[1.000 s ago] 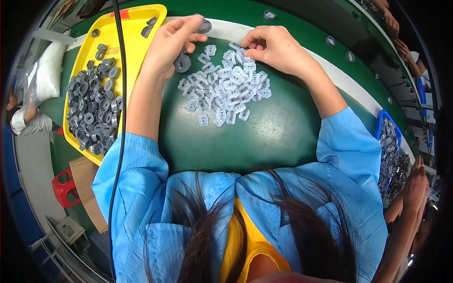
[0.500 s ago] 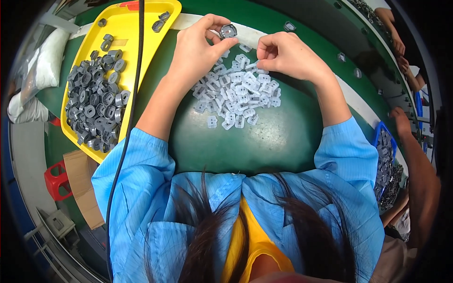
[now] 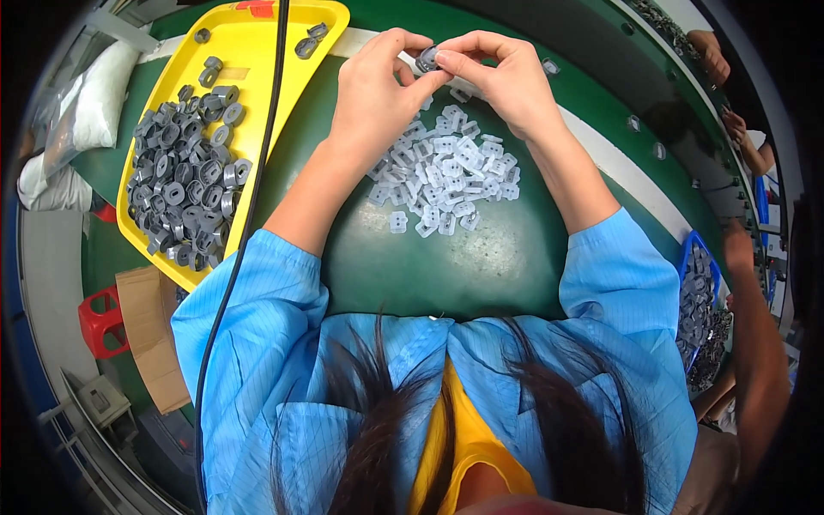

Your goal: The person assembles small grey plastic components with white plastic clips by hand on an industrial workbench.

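Over the far side of the green table, a small rounded grey plastic housing (image 3: 427, 59) is held up between my two hands. My left hand (image 3: 374, 93) grips it from the left between thumb and fingertips. From the right, my right hand (image 3: 513, 84) presses thumb and index finger on it; whether a small clear piece lies under those fingertips is hidden. Just below my hands spreads a loose pile of translucent plastic pieces (image 3: 448, 167). To the left, many more grey housings (image 3: 184, 176) lie heaped in a yellow tray (image 3: 296, 107).
A black cable (image 3: 257, 184) hangs across the tray's right side. Beyond the pale strip, a dark green belt (image 3: 592, 94) carries scattered housings. At right stand a blue bin (image 3: 687, 257) of grey parts and co-workers' arms (image 3: 755, 335). A red stool (image 3: 103, 322) and cardboard (image 3: 153, 339) sit lower left.
My right hand has moved up and left from beside the translucent pile to the grey housing, closing its fingers on it. My left hand still holds the housing.
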Demonstrator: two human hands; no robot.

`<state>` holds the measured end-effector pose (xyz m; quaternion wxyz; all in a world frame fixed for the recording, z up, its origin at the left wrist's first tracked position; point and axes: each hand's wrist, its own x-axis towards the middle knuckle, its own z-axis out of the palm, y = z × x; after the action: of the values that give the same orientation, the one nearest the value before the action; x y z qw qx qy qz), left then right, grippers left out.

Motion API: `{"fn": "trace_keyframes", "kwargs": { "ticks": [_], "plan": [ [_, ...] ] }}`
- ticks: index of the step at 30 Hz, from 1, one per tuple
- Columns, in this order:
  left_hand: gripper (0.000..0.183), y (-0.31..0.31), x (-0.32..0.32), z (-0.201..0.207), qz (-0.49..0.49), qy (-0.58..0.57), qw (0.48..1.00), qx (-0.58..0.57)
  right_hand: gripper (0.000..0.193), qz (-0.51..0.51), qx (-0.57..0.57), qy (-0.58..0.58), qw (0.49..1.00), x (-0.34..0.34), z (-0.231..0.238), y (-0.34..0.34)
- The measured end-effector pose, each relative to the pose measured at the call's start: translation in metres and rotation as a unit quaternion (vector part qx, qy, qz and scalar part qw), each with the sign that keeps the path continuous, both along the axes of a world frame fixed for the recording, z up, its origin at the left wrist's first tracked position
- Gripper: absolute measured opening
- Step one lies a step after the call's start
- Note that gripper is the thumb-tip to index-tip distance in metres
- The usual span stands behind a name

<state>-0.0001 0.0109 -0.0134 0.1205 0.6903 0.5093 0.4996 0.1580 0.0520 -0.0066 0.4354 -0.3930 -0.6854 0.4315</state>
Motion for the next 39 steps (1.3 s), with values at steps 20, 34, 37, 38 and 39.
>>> {"fn": "trace_keyframes", "kwargs": {
  "ticks": [20, 34, 37, 38, 39],
  "plan": [
    [0.032, -0.004, 0.010, -0.004, -0.002, 0.007, 0.997, 0.076, 0.020, -0.052, 0.112, -0.068, 0.990, 0.010, 0.008, -0.011],
    [0.033, -0.004, 0.009, -0.006, -0.054, 0.049, 0.991, 0.110, 0.013, 0.159, -0.251, 0.078, 0.952, 0.026, 0.006, 0.009],
    [0.034, -0.005, 0.012, -0.005, -0.052, 0.054, 0.990, 0.116, 0.022, 0.150, -0.230, 0.058, 0.960, 0.022, 0.007, 0.001],
    [0.035, -0.005, 0.012, -0.004, -0.043, 0.053, 0.990, 0.126, 0.018, 0.142, -0.211, 0.077, 0.964, 0.019, 0.009, -0.003],
    [0.036, -0.006, 0.012, -0.004, -0.033, 0.052, 0.989, 0.135, 0.016, 0.134, -0.193, 0.096, 0.967, 0.017, 0.010, -0.004]
  ]
}}
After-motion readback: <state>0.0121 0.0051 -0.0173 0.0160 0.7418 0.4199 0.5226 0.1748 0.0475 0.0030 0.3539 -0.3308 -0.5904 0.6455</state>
